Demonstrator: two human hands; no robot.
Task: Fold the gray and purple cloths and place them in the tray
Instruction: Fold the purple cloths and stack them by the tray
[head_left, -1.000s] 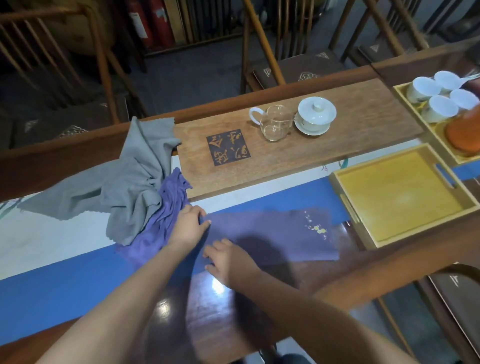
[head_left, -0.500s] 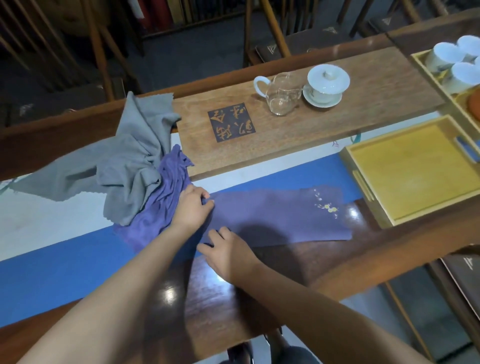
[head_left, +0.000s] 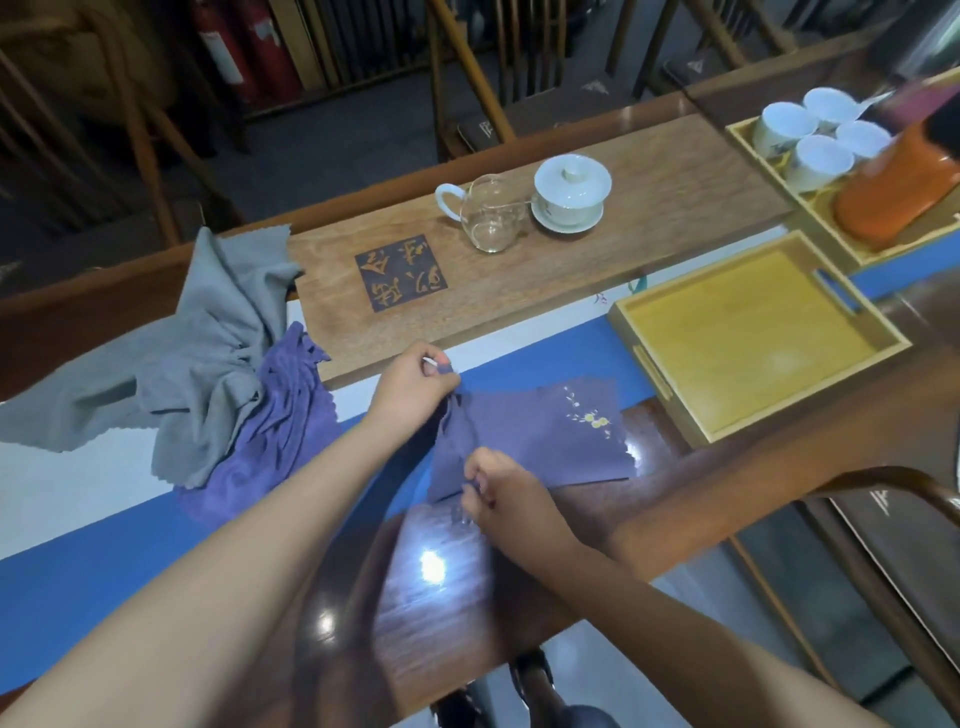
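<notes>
Purple embroidered cloth (head_left: 540, 431) lies flat on the table's near edge, its left corners pinched by the left hand (head_left: 413, 387) and right hand (head_left: 501, 491). Gray cloth (head_left: 171, 358) sits crumpled leftward; the yellow tray (head_left: 670, 387) waits right.

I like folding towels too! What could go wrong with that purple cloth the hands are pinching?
Both the left hand and right hand pinch only corners of the flat purple cloth, so the fold may come out crooked. Lifting it could also snag the crumpled purple cloth tangled under the gray cloth.
</notes>
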